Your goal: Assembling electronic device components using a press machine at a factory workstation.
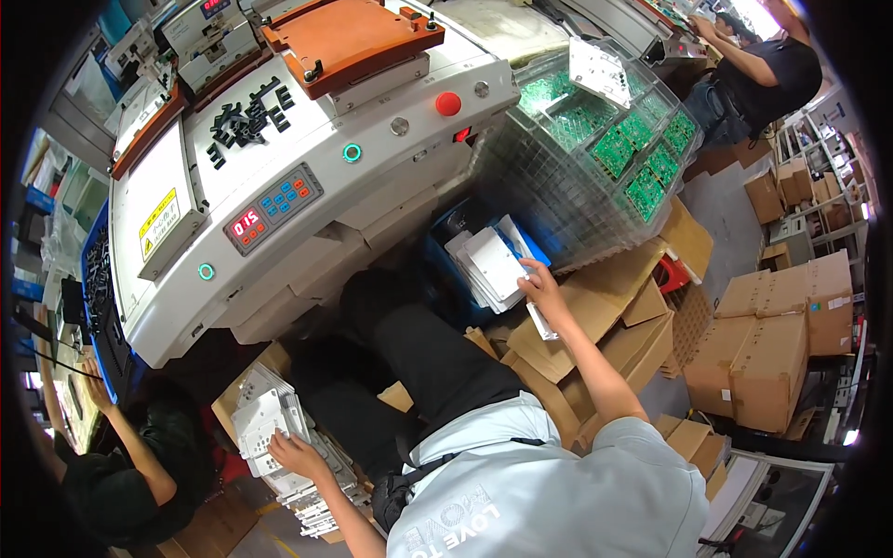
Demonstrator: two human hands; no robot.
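Observation:
To my left, several white plates with holes (pixel 265 423) are stacked in a cardboard box beside my leg. My left hand (pixel 296 456) rests on the top plate, fingers stretched out over its surface. At the right, a blue bin (pixel 528 244) under the machine's front holds more white plates (pixel 493 265) standing in a leaning pile. My right hand (pixel 544 293) is at that pile's near edge, its fingers closed on a white plate. A narrow white edge (pixel 542 324) shows below the palm; how much of the plate it belongs to is hidden.
A white machine (pixel 372 167) with an orange fixture plate (pixel 349 42) and small black parts (pixel 249 121) on top stands ahead. Right of it are clear trays of green circuit boards (pixel 614 144). Cardboard boxes (pixel 767 353) stand far right. Co-workers work at far left and upper right.

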